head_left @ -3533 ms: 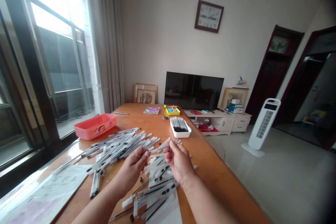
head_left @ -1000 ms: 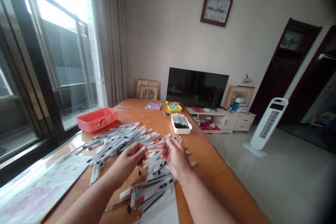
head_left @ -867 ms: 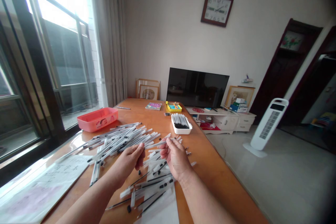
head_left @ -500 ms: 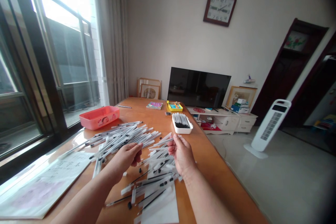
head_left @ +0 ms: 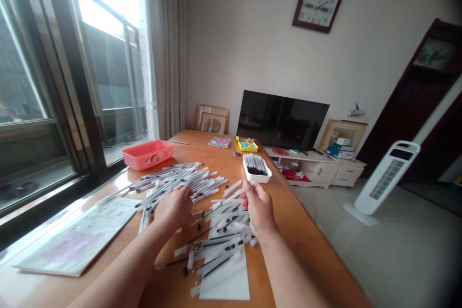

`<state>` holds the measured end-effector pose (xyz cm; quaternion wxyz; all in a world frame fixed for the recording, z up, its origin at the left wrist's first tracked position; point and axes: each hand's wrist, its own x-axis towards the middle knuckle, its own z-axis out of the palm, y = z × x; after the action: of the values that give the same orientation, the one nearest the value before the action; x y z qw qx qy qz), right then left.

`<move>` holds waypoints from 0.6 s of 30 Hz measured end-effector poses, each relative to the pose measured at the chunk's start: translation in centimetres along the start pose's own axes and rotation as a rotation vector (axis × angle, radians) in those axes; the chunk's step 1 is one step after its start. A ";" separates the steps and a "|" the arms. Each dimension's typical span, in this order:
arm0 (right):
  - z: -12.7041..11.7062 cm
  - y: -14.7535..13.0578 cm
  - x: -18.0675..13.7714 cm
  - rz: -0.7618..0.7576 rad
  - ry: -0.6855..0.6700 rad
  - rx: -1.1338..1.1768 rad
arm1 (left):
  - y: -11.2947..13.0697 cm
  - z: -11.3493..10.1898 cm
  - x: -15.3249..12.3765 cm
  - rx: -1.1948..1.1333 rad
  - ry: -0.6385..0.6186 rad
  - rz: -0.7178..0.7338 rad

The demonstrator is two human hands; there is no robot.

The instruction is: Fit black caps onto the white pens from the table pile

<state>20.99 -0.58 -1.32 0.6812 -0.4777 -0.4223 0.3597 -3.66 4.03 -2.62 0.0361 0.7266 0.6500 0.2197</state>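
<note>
My left hand (head_left: pixel 173 208) is at the near right edge of a heap of pens (head_left: pixel 180 180) with clear barrels and black ends. Its fingers are curled down, and whatever lies under them is hidden. My right hand (head_left: pixel 260 207) is closed in a pinch, thumb tip up, just in front of a white tray (head_left: pixel 259 177) of pens. I cannot make out what it pinches. Between and below the hands are scattered loose clear pen barrels (head_left: pixel 234 227), thin dark refills (head_left: pixel 217 268) and small black caps (head_left: pixel 185 271), partly on a white sheet (head_left: pixel 231 288).
A pink plastic basket (head_left: pixel 147 155) stands at the back left, a booklet (head_left: pixel 65 245) lies near left. Farther back are a pen (head_left: pixel 179 142), a colourful book (head_left: pixel 219 142) and a yellow box (head_left: pixel 247 145). The table's right edge (head_left: pixel 317 231) drops to the floor.
My left hand has moved left, onto the edge of the pen heap. My right hand stays pinched near the white tray. The whole view has shifted slightly left.
</note>
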 end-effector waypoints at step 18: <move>-1.3 2.1 1.5 0.272 0.008 -0.022 | 0.4 0.0 -0.1 0.113 -0.044 0.018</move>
<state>22.58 0.96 -3.22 0.6225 -0.5393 -0.3551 0.4421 -3.28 3.88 -2.54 0.0072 0.7381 0.6537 0.1669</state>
